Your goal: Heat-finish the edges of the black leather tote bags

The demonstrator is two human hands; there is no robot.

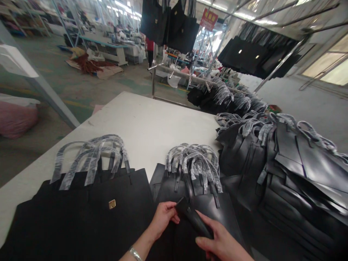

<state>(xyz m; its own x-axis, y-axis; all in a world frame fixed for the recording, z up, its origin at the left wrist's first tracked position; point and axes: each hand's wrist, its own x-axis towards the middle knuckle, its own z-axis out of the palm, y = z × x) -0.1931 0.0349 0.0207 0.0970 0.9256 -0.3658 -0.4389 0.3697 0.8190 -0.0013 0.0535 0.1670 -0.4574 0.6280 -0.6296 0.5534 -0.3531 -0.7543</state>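
A short, wide black leather strip (192, 216) with a bent-over lower end is held above the bags in front of me. My left hand (164, 216) pinches its upper left corner with thumb and fingers. Lower down, my right hand (219, 237) is closed around the curved end. Beneath lies a row of black leather bags (214, 206) whose handles are wrapped in clear plastic (199, 159). To the left, a flat stack of black bags (81, 206) has similar wrapped handles, and its top one bears a gold-coloured clasp plate (112, 204).
A large heap of black bags (307, 156) rises on the right of the white table (163, 116). Beyond it stands a metal rack (153, 78) with hooks and hanging black bags (244, 54). A slanted metal post (51, 87) is at the left.
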